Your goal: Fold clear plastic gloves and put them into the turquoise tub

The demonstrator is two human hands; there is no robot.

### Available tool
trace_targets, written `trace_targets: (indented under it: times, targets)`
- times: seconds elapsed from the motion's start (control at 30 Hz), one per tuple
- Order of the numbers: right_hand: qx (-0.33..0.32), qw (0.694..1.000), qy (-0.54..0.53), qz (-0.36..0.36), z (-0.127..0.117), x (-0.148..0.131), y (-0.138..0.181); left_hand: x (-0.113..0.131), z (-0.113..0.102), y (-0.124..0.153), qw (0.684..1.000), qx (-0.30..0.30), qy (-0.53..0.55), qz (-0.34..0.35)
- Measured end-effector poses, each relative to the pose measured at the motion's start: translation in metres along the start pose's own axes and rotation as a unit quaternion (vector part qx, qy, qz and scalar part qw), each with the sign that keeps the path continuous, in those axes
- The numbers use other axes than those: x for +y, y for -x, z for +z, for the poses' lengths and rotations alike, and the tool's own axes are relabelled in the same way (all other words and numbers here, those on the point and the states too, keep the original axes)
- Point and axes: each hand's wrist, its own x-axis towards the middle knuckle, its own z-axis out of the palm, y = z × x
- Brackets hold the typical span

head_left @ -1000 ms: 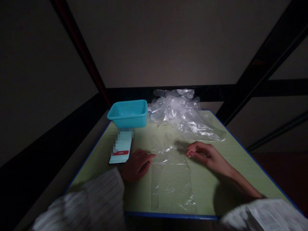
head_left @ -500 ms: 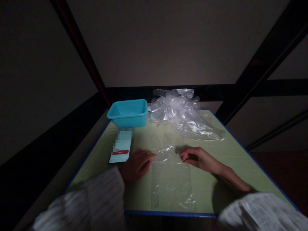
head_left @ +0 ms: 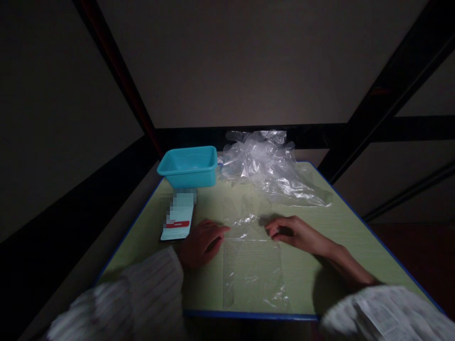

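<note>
A clear disposable plastic glove (head_left: 254, 272) lies flat on the table, its finger end pointing away from me and its wide end near the front edge. My left hand (head_left: 203, 244) rests at the glove's left side, index finger stretched out to touch that edge and thumb apart. On the other side, my right hand (head_left: 293, 233) is curled, thumb and fingertips drawn together at the glove's right edge. How much of the film is between those tips is hard to see.
A heap of clear plastic gloves (head_left: 265, 163) covers the back right of the table (head_left: 305, 293). At the back left stands a turquoise plastic basin (head_left: 190, 178). A lit phone (head_left: 181, 215) lies in front of it, near my left hand. A wall rises behind.
</note>
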Motion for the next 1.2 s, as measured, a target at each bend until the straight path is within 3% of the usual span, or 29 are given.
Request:
trace_targets:
  times: [0.33,1.2]
  targets:
    - [-0.035,0.999,0.011,0.001,-0.007,-0.004,0.002,0.0,0.0,-0.001,1.0,-0.004,-0.001,-0.006]
    - [-0.019,1.0,0.02,-0.011,-0.003,-0.001,0.001,0.0,0.0,0.0,1.0,-0.001,0.002,-0.01]
